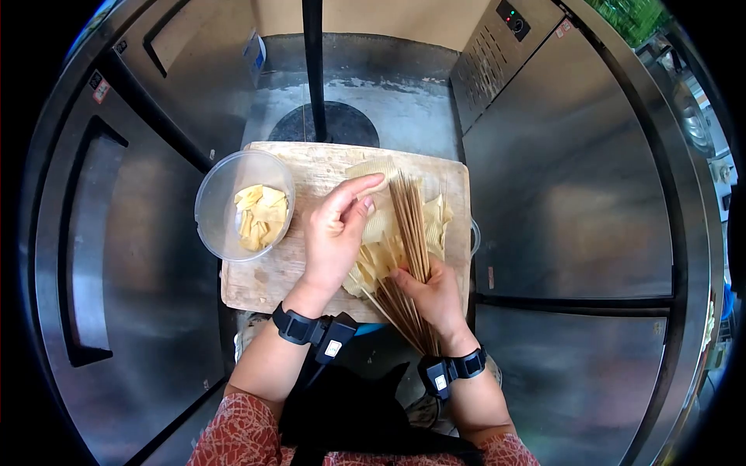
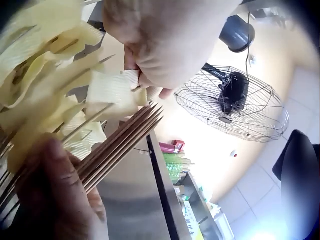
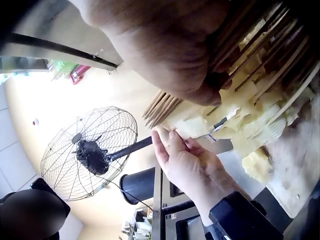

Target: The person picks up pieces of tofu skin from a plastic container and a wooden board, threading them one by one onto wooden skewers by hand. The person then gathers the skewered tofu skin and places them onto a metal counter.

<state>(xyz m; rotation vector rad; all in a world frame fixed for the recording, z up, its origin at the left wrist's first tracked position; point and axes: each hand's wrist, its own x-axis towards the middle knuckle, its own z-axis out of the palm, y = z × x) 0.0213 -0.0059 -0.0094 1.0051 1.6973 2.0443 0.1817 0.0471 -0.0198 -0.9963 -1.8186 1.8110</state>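
My right hand [image 1: 437, 299] grips a bundle of thin brown skewers [image 1: 410, 217]; their pointed tips face away from me. Pale yellow ridged sheets [image 1: 378, 262] are folded onto several other skewers beneath and beside that bundle. Near the skewer tips, my left hand [image 1: 330, 247] pinches a ridged sheet [image 2: 112, 95] between thumb and fingers, and a skewer point lies close to it in the left wrist view. The same sheet [image 3: 187, 127] shows at the left fingertips in the right wrist view. Where exactly the skewer meets this sheet is hard to tell.
A clear round tub [image 1: 205, 225] with folded yellow pieces [image 1: 261, 216] stands at the board's left side. The wooden board [image 1: 260, 279] lies between steel cabinets [image 1: 571, 179]. Beyond it are a black pole [image 1: 313, 70] on a round base and a wire-caged fan [image 2: 232, 102].
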